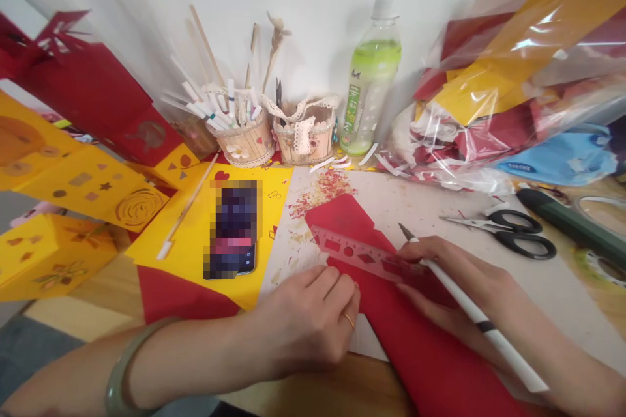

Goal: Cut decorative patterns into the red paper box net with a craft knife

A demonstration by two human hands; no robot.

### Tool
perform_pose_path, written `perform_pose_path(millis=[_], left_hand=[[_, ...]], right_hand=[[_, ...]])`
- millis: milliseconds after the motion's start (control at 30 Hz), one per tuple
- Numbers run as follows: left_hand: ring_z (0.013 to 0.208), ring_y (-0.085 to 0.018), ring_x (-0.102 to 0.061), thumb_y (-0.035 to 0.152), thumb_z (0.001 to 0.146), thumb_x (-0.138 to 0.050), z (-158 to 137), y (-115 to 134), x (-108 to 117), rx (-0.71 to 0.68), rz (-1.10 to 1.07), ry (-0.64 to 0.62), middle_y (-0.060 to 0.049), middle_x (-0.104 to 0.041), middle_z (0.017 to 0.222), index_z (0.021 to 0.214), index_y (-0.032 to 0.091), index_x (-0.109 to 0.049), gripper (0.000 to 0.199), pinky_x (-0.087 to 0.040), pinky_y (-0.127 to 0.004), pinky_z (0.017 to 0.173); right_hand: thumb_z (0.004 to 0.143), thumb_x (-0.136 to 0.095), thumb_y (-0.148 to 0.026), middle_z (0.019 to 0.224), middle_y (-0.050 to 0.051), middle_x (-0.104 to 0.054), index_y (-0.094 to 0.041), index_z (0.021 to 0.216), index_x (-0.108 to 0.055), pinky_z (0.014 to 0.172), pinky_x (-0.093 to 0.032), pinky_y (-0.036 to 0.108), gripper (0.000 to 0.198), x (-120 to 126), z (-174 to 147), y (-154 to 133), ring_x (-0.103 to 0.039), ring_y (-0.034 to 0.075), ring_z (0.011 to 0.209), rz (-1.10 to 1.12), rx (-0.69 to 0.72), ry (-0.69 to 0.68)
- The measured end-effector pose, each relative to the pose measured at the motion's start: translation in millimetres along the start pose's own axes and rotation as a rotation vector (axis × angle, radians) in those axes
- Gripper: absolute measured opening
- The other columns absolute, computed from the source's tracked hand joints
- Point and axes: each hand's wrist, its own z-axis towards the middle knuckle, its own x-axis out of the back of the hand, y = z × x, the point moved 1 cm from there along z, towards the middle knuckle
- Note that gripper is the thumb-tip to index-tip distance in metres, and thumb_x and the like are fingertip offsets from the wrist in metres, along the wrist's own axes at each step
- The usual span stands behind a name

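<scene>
The left hand (313, 319), a ring on one finger and a green bangle (122, 371) on its wrist, pressed down on a strip of red paper (420, 352) at the near end of a translucent stencil ruler (362, 254) that lay across it. The right hand (454, 280) rested on the ruler's other end and gripped a white craft knife (469, 313), blade pointing away. Black-handled scissors (513, 228) lay to the right, a phone (235, 228) on yellow paper (195, 234) to the left, and a green drink bottle (369, 78) stood by the wall
</scene>
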Motion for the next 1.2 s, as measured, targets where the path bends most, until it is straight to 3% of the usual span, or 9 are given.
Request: perform_pose_path(millis=[167,300,400,600,833,1200], left_hand=[[0.079,-0.021,-0.060,0.009,0.086,-0.043,0.8,-4.1,-0.8,0.012,-0.048,-0.028,-0.008,-0.062,0.080,0.076,0.012,-0.058,0.018,-0.053,-0.032,0.071],[0.109,-0.029,-0.055,0.015,0.086,-0.053,0.5,-8.0,-3.6,0.100,-0.073,-0.071,-0.013,-0.061,0.110,0.074,0.014,-0.054,0.011,-0.049,-0.039,0.089],[0.120,-0.032,-0.049,0.017,0.087,-0.053,-0.2,-9.6,-5.4,0.120,-0.085,-0.107,-0.017,-0.057,0.121,0.077,0.015,-0.050,0.010,-0.048,-0.042,0.093],[0.116,-0.030,-0.054,0.017,0.089,-0.046,1.3,-9.2,-5.4,0.122,-0.061,-0.117,-0.018,-0.061,0.117,0.079,0.017,-0.047,0.010,-0.046,-0.039,0.095],[0.118,-0.030,-0.052,0.019,0.087,-0.050,2.1,-7.8,-6.2,0.113,-0.054,-0.167,-0.021,-0.058,0.121,0.082,0.018,-0.045,0.007,-0.047,-0.039,0.094],[0.112,-0.027,-0.057,0.016,0.087,-0.048,-1.1,-5.7,-9.3,0.109,-0.021,-0.132,-0.020,-0.060,0.118,0.083,0.016,-0.048,0.004,-0.049,-0.038,0.093]], right_hand=[[0.086,-0.051,-0.022,0.094,0.005,-0.063,-0.027,0.104,-0.047,0.065,-0.051,0.033,0.019,-9.3,0.6,1.1,-0.065,0.022,0.079,-0.026,0.048,0.014],[0.087,-0.050,-0.020,0.093,0.004,-0.064,-0.026,0.105,-0.048,0.065,-0.052,0.031,0.019,-8.8,3.2,3.4,-0.065,0.021,0.082,0.006,0.099,-0.011],[0.088,-0.052,-0.024,0.093,0.005,-0.065,-0.025,0.104,-0.049,0.067,-0.051,0.030,0.017,-9.1,3.9,4.1,-0.065,0.020,0.082,0.018,0.094,-0.009],[0.088,-0.053,-0.027,0.084,0.002,-0.065,-0.025,0.097,-0.055,0.062,-0.049,0.027,0.010,-15.9,3.0,6.0,-0.065,0.017,0.074,0.049,0.084,0.084],[0.087,-0.054,-0.023,0.087,0.001,-0.065,-0.025,0.099,-0.052,0.064,-0.050,0.025,0.013,-16.4,5.6,8.0,-0.064,0.016,0.078,0.026,0.111,0.051],[0.088,-0.052,-0.026,0.081,0.001,-0.064,-0.025,0.096,-0.055,0.062,-0.049,0.026,0.008,-19.4,6.5,7.8,-0.063,0.016,0.073,0.065,0.080,0.081]])
